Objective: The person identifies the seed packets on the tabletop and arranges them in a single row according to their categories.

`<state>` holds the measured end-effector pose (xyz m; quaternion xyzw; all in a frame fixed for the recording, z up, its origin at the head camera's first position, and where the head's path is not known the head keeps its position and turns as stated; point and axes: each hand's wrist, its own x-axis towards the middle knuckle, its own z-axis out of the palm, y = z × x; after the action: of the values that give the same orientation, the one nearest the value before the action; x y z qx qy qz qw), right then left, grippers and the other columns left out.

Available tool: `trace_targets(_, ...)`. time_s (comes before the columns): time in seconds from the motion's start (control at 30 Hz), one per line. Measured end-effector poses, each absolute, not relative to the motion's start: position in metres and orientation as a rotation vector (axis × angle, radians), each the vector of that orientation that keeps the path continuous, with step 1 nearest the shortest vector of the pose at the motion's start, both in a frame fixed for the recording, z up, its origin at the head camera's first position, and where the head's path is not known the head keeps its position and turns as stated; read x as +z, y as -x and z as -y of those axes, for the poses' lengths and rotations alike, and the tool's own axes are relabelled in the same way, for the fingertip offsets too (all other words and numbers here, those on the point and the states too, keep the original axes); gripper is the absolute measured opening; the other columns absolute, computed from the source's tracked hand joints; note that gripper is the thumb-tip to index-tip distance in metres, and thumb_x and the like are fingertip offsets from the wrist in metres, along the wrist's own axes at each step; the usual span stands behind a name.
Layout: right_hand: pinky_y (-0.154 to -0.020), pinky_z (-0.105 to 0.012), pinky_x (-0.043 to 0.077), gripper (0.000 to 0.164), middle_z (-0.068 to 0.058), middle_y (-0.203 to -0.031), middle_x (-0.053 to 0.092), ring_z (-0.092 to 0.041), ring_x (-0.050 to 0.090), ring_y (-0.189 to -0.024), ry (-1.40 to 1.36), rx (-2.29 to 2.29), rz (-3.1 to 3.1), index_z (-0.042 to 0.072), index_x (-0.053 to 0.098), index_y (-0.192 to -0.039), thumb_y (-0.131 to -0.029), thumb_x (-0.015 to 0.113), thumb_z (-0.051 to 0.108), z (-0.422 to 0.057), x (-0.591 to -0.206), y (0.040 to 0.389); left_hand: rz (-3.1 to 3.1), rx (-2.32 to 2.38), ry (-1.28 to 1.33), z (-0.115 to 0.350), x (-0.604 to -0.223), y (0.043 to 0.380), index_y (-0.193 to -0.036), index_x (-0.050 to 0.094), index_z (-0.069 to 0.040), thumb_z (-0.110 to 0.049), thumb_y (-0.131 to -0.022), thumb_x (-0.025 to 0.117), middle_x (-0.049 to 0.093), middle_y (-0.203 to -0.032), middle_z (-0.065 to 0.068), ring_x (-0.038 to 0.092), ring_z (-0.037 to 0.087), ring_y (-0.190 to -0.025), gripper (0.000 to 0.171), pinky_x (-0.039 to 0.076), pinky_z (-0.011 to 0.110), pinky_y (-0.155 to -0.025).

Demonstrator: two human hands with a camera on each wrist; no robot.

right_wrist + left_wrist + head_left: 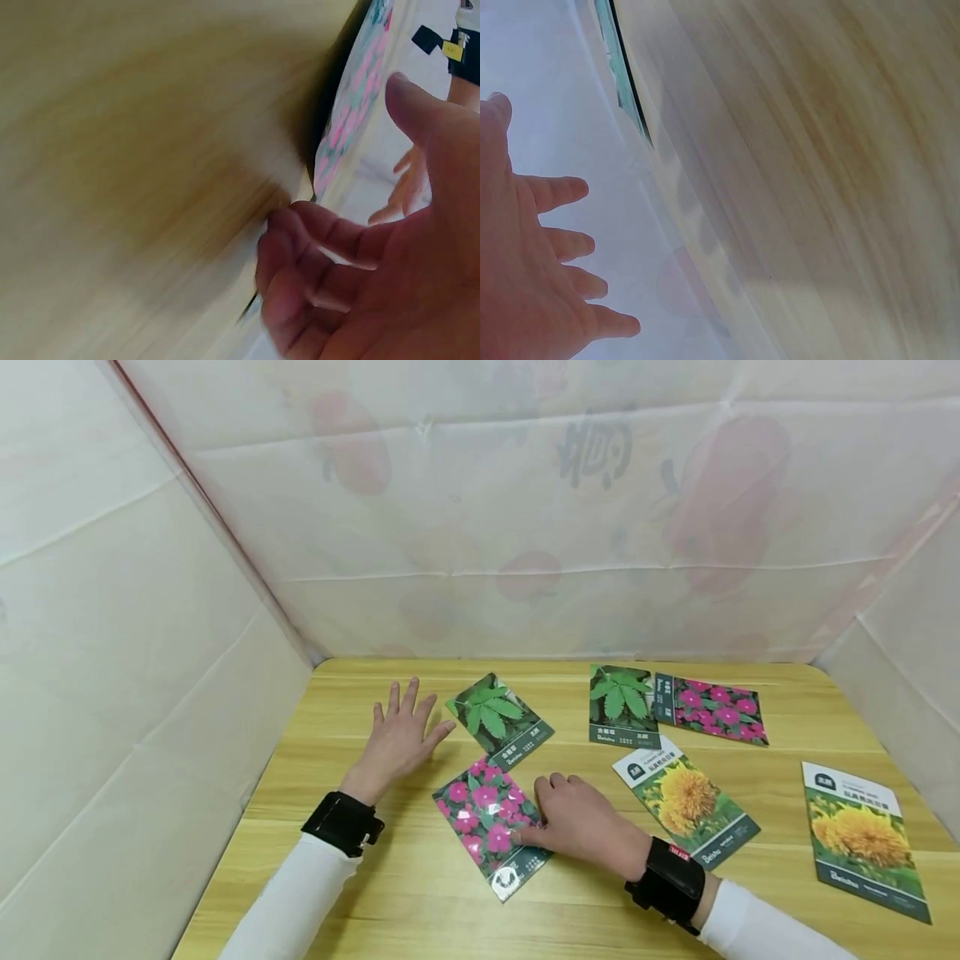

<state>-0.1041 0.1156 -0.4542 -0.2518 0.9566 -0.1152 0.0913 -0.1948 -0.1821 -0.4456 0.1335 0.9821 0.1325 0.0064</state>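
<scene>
My right hand (pixel 588 822) is at the right edge of a seed packet with pink flowers (pixel 483 810), its thumb over the packet's face. In the right wrist view the fingers (pixel 289 255) are bent beside the packet's edge, low over the wood, with the thumb well apart from them. My left hand (pixel 397 739) is spread, palm down, at the left of the table, holding nothing. Just right of its thumb lies a green-leaf seed packet (pixel 498 718), whose lower corner meets the pink-flower packet.
Further right on the wooden table (pixel 375 893) lie another green-leaf packet (pixel 622 706), another pink-flower packet (pixel 716 708) and two yellow-flower packets, one in the middle right (pixel 690 802) and one far right (pixel 862 839). Pale sheet walls (pixel 465 527) enclose the back and sides.
</scene>
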Motion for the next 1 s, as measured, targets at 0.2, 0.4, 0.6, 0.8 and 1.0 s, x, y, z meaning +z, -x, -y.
trace_targets(0.2,-0.063,-0.033,0.042,0.072,-0.001,-0.071,0.046,-0.018,0.042,-0.067,0.839,-0.145,-2.937,0.010,0.051,-0.079,-0.074,0.076,0.077,-0.113,-0.458,0.102,-3.077,0.419,-0.422,0.181,-0.444,0.194,-0.157,0.044,-0.005,-0.060,-0.108,0.039,0.010,-0.170,0.024,0.001,0.051,-0.154,0.074,0.011,0.077,-0.117)
trace_targets(0.4,-0.067,-0.034,0.044,0.066,0.001,-0.066,0.045,-0.015,0.041,-0.063,0.809,-0.210,-2.900,0.014,0.047,-0.071,-0.074,0.081,0.070,-0.112,-0.456,0.102,-3.072,0.413,-0.421,0.180,-0.444,0.194,-0.156,0.045,-0.006,-0.060,-0.108,0.036,0.011,-0.170,0.024,0.002,0.051,-0.154,0.073,0.013,0.077,-0.117)
trace_targets(0.6,-0.064,-0.034,0.043,0.053,0.001,-0.068,0.049,-0.015,0.043,-0.062,0.708,-0.478,-2.811,0.011,0.053,-0.079,-0.078,0.088,0.050,-0.113,-0.455,0.106,-3.073,0.427,-0.424,0.180,-0.442,0.193,-0.156,0.045,-0.005,-0.059,-0.108,0.037,0.010,-0.170,0.024,0.002,0.051,-0.154,0.073,0.012,0.077,-0.117)
trace_targets(0.8,-0.055,-0.029,0.044,0.021,0.005,-0.075,0.058,-0.012,0.051,-0.062,0.525,-0.823,-2.703,0.012,0.061,-0.095,-0.092,0.080,0.022,-0.120,-0.449,0.114,-3.075,0.458,-0.421,0.179,-0.440,0.193,-0.157,0.044,-0.005,-0.059,-0.108,0.037,0.011,-0.170,0.023,0.003,0.050,-0.155,0.073,0.014,0.075,-0.118)
trace_targets(1.0,-0.065,-0.029,0.051,0.009,0.005,-0.089,0.069,-0.009,0.060,-0.073,0.490,-1.031,-2.648,0.011,0.069,-0.107,-0.098,0.071,0.011,-0.132,-0.437,0.129,-3.070,0.530,-0.497,0.174,-0.434,0.191,-0.155,0.045,-0.003,-0.056,-0.109,0.039,0.017,-0.169,0.024,0.010,0.049,-0.155,0.071,0.018,0.071,-0.120)
